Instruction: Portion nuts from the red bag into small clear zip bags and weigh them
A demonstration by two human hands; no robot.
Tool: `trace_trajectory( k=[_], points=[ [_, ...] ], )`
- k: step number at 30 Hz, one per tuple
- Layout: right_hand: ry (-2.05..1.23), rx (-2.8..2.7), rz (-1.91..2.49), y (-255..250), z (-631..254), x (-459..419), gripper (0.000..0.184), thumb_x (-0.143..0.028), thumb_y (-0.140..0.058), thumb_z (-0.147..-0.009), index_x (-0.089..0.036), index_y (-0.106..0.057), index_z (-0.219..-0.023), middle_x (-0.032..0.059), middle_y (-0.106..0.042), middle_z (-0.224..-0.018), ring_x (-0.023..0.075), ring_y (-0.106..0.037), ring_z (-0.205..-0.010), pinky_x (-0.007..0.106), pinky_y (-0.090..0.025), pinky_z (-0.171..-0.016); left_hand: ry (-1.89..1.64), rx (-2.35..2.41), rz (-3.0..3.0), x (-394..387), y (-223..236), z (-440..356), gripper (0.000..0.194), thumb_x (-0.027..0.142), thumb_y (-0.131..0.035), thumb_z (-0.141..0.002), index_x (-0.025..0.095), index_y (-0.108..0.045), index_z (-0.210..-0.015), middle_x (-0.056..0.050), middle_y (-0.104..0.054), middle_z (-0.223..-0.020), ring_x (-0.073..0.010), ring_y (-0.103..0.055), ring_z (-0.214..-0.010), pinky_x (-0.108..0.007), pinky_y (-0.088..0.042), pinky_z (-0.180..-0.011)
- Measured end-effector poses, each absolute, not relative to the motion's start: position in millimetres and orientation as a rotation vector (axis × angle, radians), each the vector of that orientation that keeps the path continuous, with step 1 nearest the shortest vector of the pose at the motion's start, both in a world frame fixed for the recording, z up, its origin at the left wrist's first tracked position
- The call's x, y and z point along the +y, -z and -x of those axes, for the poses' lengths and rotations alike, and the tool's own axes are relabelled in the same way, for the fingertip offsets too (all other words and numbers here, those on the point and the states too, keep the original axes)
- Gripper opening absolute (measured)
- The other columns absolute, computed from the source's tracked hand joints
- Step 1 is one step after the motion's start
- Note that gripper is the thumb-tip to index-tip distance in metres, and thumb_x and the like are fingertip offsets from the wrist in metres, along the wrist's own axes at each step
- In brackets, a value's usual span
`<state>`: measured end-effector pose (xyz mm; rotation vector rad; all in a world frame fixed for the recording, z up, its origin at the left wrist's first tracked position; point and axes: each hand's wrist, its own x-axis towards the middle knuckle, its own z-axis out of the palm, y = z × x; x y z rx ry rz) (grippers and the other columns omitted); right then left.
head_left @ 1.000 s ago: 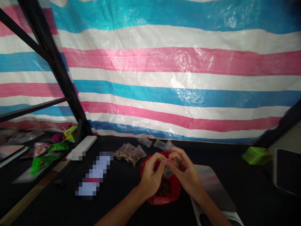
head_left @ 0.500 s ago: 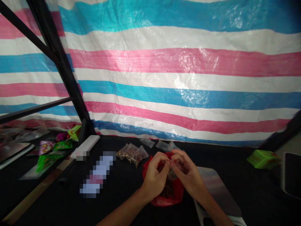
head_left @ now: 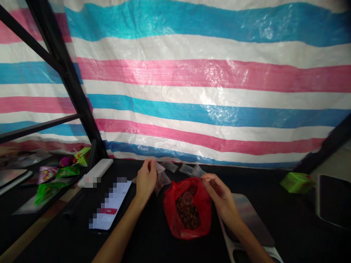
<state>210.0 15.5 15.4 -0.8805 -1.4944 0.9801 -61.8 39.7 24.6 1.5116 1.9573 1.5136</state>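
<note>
My left hand (head_left: 146, 179) is over the small filled zip bags (head_left: 162, 181), its fingers pinched on a clear zip bag (head_left: 159, 167); the fingers partly hide the bag's contents. My right hand (head_left: 221, 195) has its thumb and forefinger closed at the right rim of an open red plastic bag (head_left: 171, 219). Small brown pieces (head_left: 189, 215) fill the bottom of the red bag, and a small clear round cup (head_left: 188, 198) lies on them. Just behind the red bag are flat clear zip bags (head_left: 187, 169), close to my right fingertips.
A kitchen scale (head_left: 253, 215) lies under my right forearm. Left are a phone (head_left: 112, 204), a long white bar (head_left: 95, 173), green snack packets (head_left: 51, 190) and a black metal frame (head_left: 70, 84). A green box (head_left: 297, 182) and a dark-screened device (head_left: 333, 201) stand right. Striped sheeting rises behind.
My hands have parted from above the red bag, where they pinched a small clear bag together. My left hand has moved left to the filled bags. The red bag's opening now shows.
</note>
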Motion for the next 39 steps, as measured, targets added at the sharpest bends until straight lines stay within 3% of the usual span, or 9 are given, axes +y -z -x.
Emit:
trace_trajectory(
  k=[3, 6, 12, 16, 22, 27, 32, 35, 39],
  points=[
    [-0.910, -1.584, 0.920, -16, -208, 13, 0.023, -0.046, -0.061, -0.098, -0.025, -0.069, -0.099, 0.0031, -0.066, -0.092, 0.0207, -0.061, -0.085, 0.031, -0.049, -0.076, -1.199, 2.412, -1.768, 43, -10, 66, 0.040, 0.035, -0.043, -0.101, 0.009, -0.064, -0.123, -0.022, -0.067, -0.115, -0.0364, -0.061, -0.111, -0.048, -0.049, -0.092],
    [-0.750, -1.654, 0.939, -22, -210, 12, 0.022, -0.044, -0.059, -0.100, -0.025, -0.070, -0.096, 0.0037, -0.066, -0.090, 0.0215, -0.060, -0.084, 0.032, -0.048, -0.074, -1.024, 2.388, -2.090, 39, 0, 54, 0.043, 0.036, -0.045, -0.101, 0.012, -0.061, -0.133, -0.021, -0.062, -0.128, -0.0358, -0.056, -0.121, -0.050, -0.046, -0.099],
    [-0.601, -1.902, 1.049, -35, -222, 41, 0.020, -0.035, -0.054, -0.101, -0.025, -0.071, -0.100, 0.0025, -0.069, -0.092, 0.0193, -0.060, -0.079, 0.030, -0.046, -0.072, -0.671, 2.313, -2.336, 29, 4, 45, 0.028, 0.021, -0.050, -0.094, 0.015, -0.070, -0.114, -0.017, -0.067, -0.113, -0.0355, -0.057, -0.115, -0.051, -0.041, -0.103],
    [-0.192, -2.362, 1.198, -41, -219, 80, 0.029, -0.016, -0.046, -0.100, -0.023, -0.070, -0.116, 0.0069, -0.067, -0.107, 0.0201, -0.064, -0.094, 0.032, -0.047, -0.086, -0.600, 2.393, -2.304, 29, 3, 53, 0.026, 0.018, -0.049, -0.093, 0.015, -0.070, -0.109, -0.017, -0.067, -0.107, -0.0363, -0.058, -0.110, -0.050, -0.043, -0.096],
    [0.100, -2.647, 1.318, -60, -217, 109, 0.016, -0.010, -0.060, -0.090, -0.019, -0.073, -0.091, 0.0093, -0.063, -0.096, 0.0240, -0.061, -0.092, 0.033, -0.042, -0.083, -0.960, 2.305, -2.293, 33, -4, 48, 0.023, 0.025, -0.052, -0.097, 0.018, -0.070, -0.109, -0.016, -0.065, -0.115, -0.0344, -0.058, -0.114, -0.050, -0.044, -0.101],
    [0.215, -2.575, 1.329, -73, -227, 98, 0.030, -0.006, -0.049, -0.095, -0.020, -0.070, -0.112, 0.0116, -0.060, -0.109, 0.0259, -0.057, -0.105, 0.034, -0.039, -0.090, -1.446, 1.612, -2.372, 24, -15, 31, 0.020, 0.021, -0.048, -0.100, 0.021, -0.067, -0.107, -0.011, -0.065, -0.112, -0.0248, -0.061, -0.108, -0.039, -0.049, -0.096],
    [0.170, -2.758, 1.309, -53, -239, 96, 0.051, 0.006, -0.063, -0.073, -0.027, -0.075, -0.110, 0.0074, -0.063, -0.108, 0.0251, -0.060, -0.104, 0.032, -0.040, -0.087, -1.415, 1.272, -2.567, 12, -16, 18, 0.017, 0.016, -0.051, -0.098, 0.020, -0.066, -0.103, -0.010, -0.067, -0.103, -0.0231, -0.062, -0.099, -0.038, -0.049, -0.089],
    [0.152, -2.778, 1.316, -43, -245, 100, 0.038, 0.006, -0.066, -0.072, -0.023, -0.077, -0.094, 0.0070, -0.066, -0.104, 0.0248, -0.061, -0.101, 0.031, -0.042, -0.084, -1.425, 1.241, -2.572, 12, -15, 18, 0.017, 0.014, -0.051, -0.097, 0.019, -0.066, -0.102, -0.010, -0.067, -0.100, -0.0229, -0.062, -0.096, -0.037, -0.049, -0.087],
    [0.155, -2.724, 1.323, -60, -249, 94, 0.020, -0.006, -0.060, -0.088, -0.020, -0.074, -0.090, 0.0086, -0.067, -0.098, 0.0237, -0.062, -0.094, 0.031, -0.044, -0.080, -1.541, 1.234, -2.417, 14, -16, 20, 0.017, 0.014, -0.050, -0.097, 0.019, -0.066, -0.100, -0.009, -0.067, -0.098, -0.0218, -0.062, -0.095, -0.036, -0.050, -0.086]
  ],
)
